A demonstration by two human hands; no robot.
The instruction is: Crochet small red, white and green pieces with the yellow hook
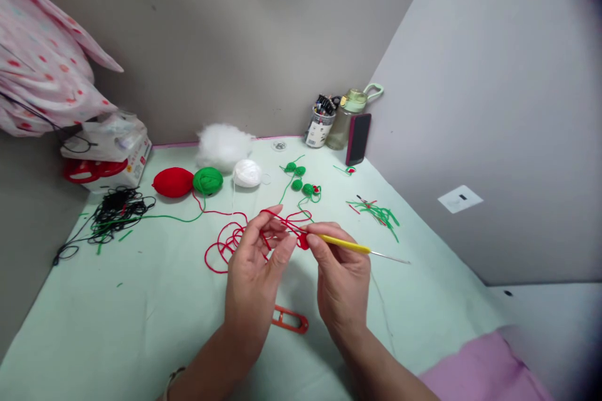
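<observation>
My left hand [256, 269] is raised over the table, its fingers closed round red yarn [226, 241] that is wound over them and trails down in loops on the pale green cloth [141, 301]. Between both hands sits a small red crochet piece [303, 240]. My right hand [339, 272] pinches a yellow-handled crochet hook [348, 246], whose metal end points right. The yarn runs back to a red ball [172, 182] at the rear left.
Green ball [207, 180], white ball [247, 173] and white stuffing [222, 145] lie at the back. Small green crochet pieces [299, 178], yarn scraps [376, 212], orange snips [289, 318], black cord tangle [113, 213], a box [113, 160], pen jar [320, 122], bottle [345, 119], phone [358, 138].
</observation>
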